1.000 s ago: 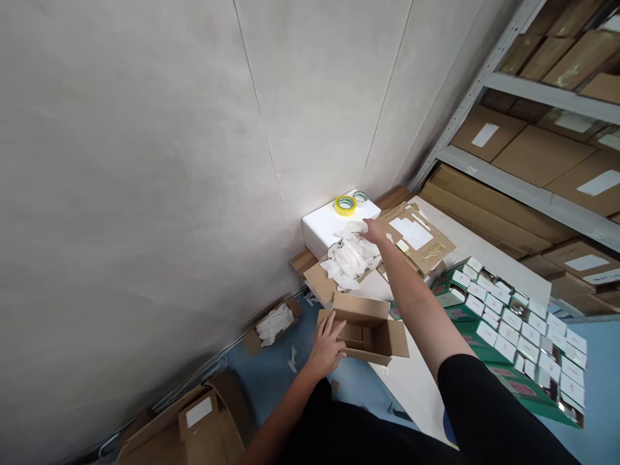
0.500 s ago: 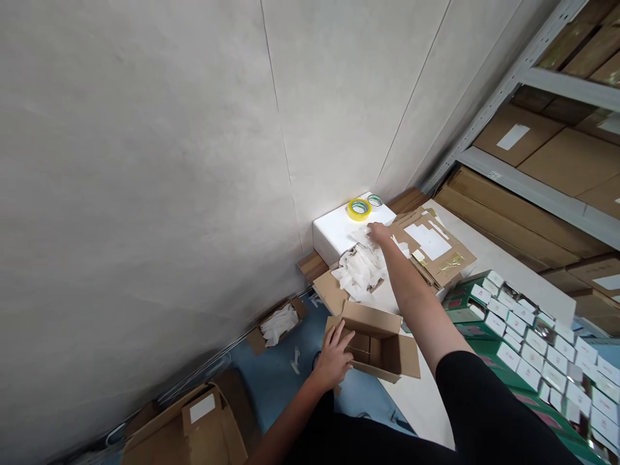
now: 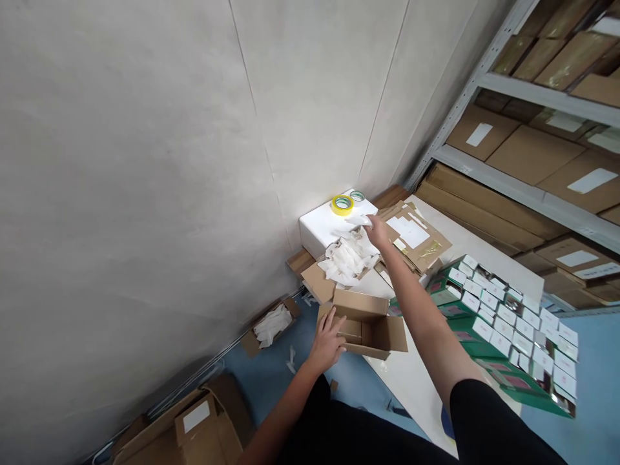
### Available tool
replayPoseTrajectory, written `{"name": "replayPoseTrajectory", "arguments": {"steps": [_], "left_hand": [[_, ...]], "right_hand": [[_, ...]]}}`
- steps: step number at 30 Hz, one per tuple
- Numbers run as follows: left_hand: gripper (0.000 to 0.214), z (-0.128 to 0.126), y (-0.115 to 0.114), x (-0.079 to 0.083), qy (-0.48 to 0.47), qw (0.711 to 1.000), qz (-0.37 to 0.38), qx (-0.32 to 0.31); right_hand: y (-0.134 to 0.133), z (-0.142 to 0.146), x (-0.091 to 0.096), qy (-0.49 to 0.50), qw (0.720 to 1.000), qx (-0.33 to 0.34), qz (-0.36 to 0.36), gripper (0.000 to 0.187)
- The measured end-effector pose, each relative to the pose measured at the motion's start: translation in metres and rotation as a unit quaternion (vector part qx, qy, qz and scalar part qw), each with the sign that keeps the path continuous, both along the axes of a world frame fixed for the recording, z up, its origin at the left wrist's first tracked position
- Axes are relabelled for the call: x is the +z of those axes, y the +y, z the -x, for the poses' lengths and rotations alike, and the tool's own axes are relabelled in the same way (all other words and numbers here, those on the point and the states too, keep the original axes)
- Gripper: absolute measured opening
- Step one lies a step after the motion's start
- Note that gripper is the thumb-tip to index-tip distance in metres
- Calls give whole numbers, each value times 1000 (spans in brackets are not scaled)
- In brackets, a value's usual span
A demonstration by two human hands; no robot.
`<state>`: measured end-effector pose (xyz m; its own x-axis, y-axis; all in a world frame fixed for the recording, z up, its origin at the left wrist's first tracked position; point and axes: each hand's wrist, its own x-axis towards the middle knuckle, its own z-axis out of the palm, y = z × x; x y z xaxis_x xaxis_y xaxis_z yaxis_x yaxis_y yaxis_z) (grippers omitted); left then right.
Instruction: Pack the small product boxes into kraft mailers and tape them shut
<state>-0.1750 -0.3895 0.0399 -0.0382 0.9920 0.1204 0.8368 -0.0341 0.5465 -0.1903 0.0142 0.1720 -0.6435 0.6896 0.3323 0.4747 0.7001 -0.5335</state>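
The right hand (image 3: 375, 230) has just raised a thin white paper piece (image 3: 359, 220), pinched in its fingers, farther off the crumpled white paper heap (image 3: 349, 257) below; it seems nearly free. Nearer the body, the left hand (image 3: 327, 343) rests, fingers spread, on an open brown cardboard box (image 3: 375, 332). Under the right forearm stretches a white tabletop (image 3: 416, 387); beyond, a grey wall (image 3: 310, 116).

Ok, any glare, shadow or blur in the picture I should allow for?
All in the head view: the thin white paper in the right hand barely stands out against the bright white rectangular box; the grey panelled wall darkens towards its foot; the brown cardboard boxes on grey metal shelving look soft.
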Motion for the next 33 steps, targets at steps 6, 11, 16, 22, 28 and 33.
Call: {"name": "replayPoseTrajectory", "arguments": {"steps": [6,11,16,22,28,33], "left_hand": [[11,-29,-2,5,19,1000,-1,22],[10,-67,1,15,48,999,5,18],[7,-114,16,21,67,997,-1,-22],[6,-169,41,14,66,994,-12,-84],[7,-221,66,-5,49,987,13,-155],[11,-241,100,-19,37,977,44,-205]], "right_hand": [[-96,-134,-12,0,994,78,73,34],[-191,-236,-59,-45,984,58,164,43],[-241,-319,-92,-49,976,-15,213,76],[-252,-423,-82,50,976,-127,170,59],[-266,-500,-81,104,952,-234,170,53],[-276,-524,-94,127,929,-296,183,53]]}}
